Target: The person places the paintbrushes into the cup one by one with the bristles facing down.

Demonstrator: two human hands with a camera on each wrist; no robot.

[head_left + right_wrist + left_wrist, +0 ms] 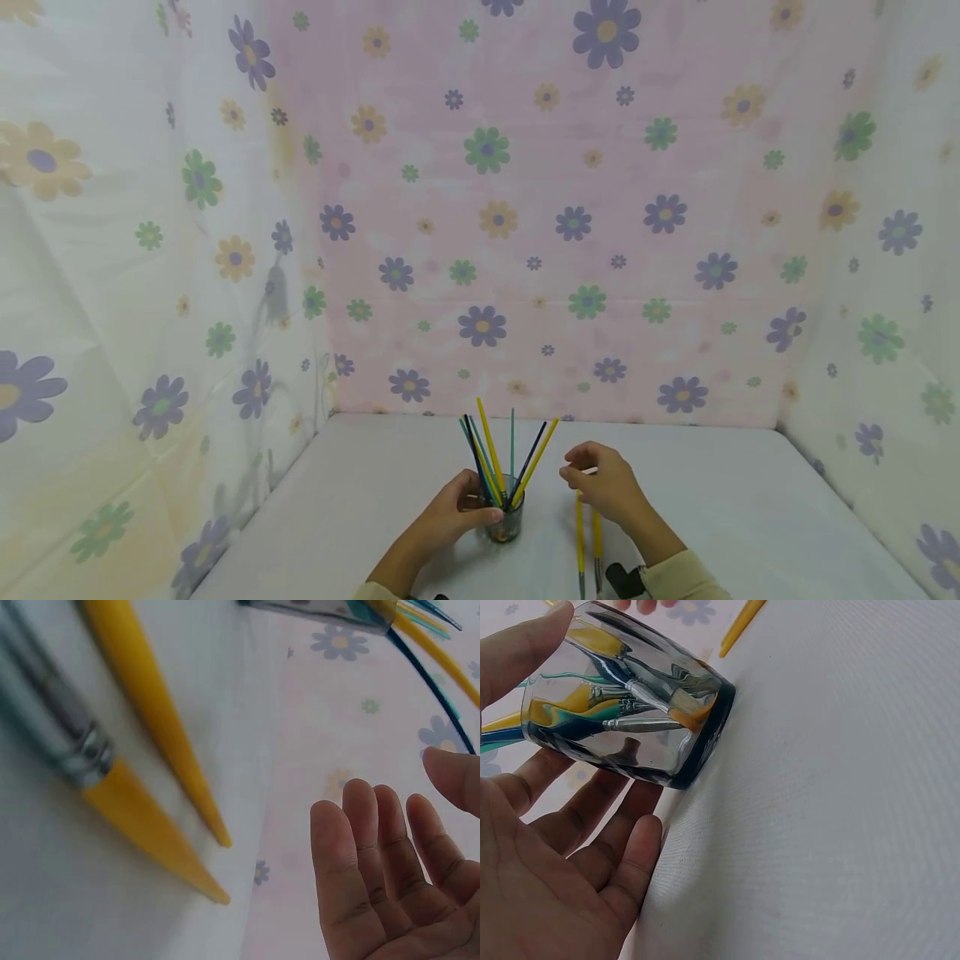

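Note:
A clear drinking glass (505, 530) stands upright on the table, with several paintbrushes (491, 446) leaning in it, their yellow, teal and dark blue handles fanned out above the rim. My left hand (455, 514) holds the glass from the left, thumb near the rim and fingers around the far side. Through its wall the left wrist view shows silver ferrules and bristles (686, 718) at the bottom. My right hand (609, 485) is empty, fingers slightly bent and apart, to the right of the glass. Below it two yellow paintbrushes (161, 720) lie side by side on the table.
The white-covered table (360, 475) reaches back to a pink flowered curtain (525, 367). Pale flowered sheets hang on the left (97, 350) and right sides (892, 275). A black strap piece (625, 581) sits at the right wrist.

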